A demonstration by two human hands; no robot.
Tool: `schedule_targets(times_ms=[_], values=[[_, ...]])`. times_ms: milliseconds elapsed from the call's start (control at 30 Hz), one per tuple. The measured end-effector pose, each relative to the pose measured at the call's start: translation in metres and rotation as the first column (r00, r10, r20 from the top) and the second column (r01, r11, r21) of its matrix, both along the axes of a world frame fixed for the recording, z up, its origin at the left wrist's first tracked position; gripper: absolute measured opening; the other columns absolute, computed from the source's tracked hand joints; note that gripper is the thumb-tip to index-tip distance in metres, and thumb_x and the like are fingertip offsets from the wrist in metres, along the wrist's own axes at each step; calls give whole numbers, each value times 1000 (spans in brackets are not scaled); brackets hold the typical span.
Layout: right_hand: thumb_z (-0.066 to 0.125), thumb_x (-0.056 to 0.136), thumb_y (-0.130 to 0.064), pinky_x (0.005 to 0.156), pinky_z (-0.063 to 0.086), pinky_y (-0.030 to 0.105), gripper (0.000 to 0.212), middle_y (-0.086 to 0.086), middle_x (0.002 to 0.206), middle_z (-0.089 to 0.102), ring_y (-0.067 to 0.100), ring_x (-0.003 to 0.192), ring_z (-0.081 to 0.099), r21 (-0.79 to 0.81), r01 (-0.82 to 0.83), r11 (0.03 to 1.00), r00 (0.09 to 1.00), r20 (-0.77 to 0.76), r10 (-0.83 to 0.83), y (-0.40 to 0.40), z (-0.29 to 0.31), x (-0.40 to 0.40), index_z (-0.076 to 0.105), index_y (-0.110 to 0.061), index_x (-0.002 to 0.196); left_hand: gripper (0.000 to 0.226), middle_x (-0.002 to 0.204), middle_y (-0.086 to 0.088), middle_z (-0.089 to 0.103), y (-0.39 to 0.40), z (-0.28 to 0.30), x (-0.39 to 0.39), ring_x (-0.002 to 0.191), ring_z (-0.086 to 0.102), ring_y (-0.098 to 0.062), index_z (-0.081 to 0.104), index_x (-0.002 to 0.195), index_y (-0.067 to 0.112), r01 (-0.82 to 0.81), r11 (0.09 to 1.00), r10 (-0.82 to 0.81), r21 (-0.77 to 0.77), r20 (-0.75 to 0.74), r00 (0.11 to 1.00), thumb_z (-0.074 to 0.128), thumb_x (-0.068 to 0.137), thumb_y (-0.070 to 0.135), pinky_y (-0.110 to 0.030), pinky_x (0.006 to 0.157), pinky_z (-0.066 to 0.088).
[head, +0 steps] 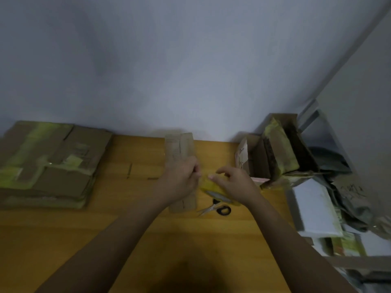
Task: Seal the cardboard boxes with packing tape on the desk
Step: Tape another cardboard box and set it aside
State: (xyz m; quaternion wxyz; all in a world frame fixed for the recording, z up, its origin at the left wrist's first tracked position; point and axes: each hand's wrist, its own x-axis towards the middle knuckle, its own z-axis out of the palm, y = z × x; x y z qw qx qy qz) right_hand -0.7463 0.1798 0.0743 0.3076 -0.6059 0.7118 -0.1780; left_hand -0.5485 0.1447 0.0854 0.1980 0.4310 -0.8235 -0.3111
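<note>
Tape [215, 190] sits in the right hand [234, 185], fingers curled on the roll just right of the flat box [179, 153] mid-desk [127, 229], while the left hand [182, 178] seems to pinch its free end; she should pull it taut, straight along the seam.

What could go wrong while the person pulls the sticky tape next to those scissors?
1. The scissors lie on the desk right under the tape roll, so the right hand might bump or knock them.
2. The left hand pinches the tape end in the air above the narrow cardboard box; the tape might fold and stick to itself or land crooked.
</note>
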Motion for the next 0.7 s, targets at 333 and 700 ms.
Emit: schedule_targets(times_ms=[333,700], values=[[67,88,-39,64,43,10,30,-4,118,48,16,106,49,237,82,968,882,436,-181,23,-22,-17,57,-27,114,17,79,-2,56,-27,-3,10,74,54,-18,47,80,16,-216,896,225,388,23,974,51,96,13,-26,61,41],[68,75,-65,80,47,36,58,-1,112,56,15,99,51,305,-6,952,1000,0,6,-8,-45,-16,61,-24,115,19,81,-6,55,-16,-36,68,78,58,-26,43,81,19,-463,784,469,414,95,878,49,100,20,-44,75,49]])
